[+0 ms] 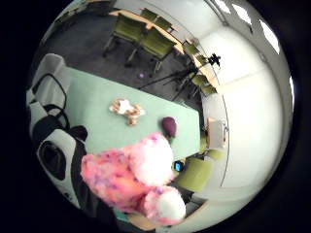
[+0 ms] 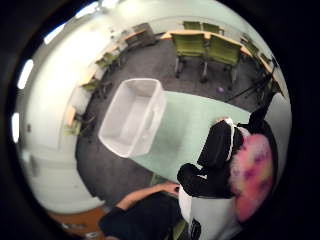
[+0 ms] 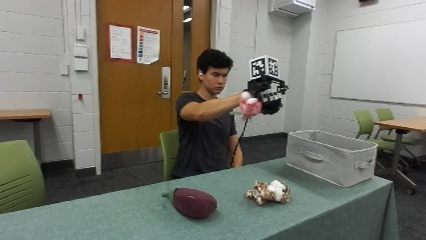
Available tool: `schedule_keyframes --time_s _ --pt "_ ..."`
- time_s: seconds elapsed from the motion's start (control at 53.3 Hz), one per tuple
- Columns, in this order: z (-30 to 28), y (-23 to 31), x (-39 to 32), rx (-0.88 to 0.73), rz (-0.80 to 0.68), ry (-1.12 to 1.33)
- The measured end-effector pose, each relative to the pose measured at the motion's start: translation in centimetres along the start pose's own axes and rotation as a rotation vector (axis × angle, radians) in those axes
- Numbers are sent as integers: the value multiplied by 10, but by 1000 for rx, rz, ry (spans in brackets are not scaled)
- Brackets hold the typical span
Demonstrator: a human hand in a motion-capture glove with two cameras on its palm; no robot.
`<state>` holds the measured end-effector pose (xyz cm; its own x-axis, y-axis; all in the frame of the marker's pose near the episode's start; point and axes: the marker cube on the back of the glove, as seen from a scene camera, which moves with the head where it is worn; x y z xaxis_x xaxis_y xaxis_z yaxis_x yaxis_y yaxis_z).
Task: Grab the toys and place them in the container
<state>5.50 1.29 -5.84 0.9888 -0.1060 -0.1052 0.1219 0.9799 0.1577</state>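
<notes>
My gloved right hand (image 3: 268, 95) is raised high above the green table (image 3: 133, 215), gripping a pink fuzzy plush toy (image 3: 250, 106). That pink toy (image 1: 131, 177) fills much of the little finger side palm view and shows beside the glove's fingers (image 2: 215, 160) as a pink patch (image 2: 252, 175). A white fabric container (image 3: 331, 156) with handles stands at the table's right end; it looks empty inside (image 2: 132, 117). On the table lie a dark purple eggplant toy (image 3: 193, 202) (image 1: 169, 126) and a brown-and-white plush toy (image 3: 269, 192) (image 1: 126, 109).
Green chairs (image 3: 20, 175) stand at the left and behind the person (image 3: 170, 147); more chairs and a wooden table (image 3: 399, 124) are at the right. The person's bare left arm (image 2: 145, 194) hangs near the table's edge.
</notes>
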Motion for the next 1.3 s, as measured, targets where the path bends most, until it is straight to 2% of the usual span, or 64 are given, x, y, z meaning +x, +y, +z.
schedule_keyframes --time_s 0.131,0.225,0.319,0.394,0.432,0.488,0.563,0.713,0.807,0.864,0.939,1.014,1.051,1.108,1.296 --pt "-35 -55 -102 57 -274 -151" --pt "-38 -80 -160 49 -247 -156" --pt "-45 -88 -218 28 -396 -311" --pt "-43 -98 -263 14 -322 -338" --pt "-40 -101 -272 12 -341 -355" --pt "-24 -111 -263 25 -406 -284" --pt "3 -136 -221 33 -440 -308" --pt "33 -142 -225 51 -454 -273" --pt "45 -141 -230 -108 -323 -303" --pt "51 -138 -228 -183 -336 -277" --pt "44 -133 -229 -160 -345 -274" --pt "23 -116 -278 -122 -237 -267" --pt "16 -108 -284 -102 -301 -250" --pt "9 -100 -265 -83 -429 -214" --pt "-8 -90 -184 -79 -297 -143"
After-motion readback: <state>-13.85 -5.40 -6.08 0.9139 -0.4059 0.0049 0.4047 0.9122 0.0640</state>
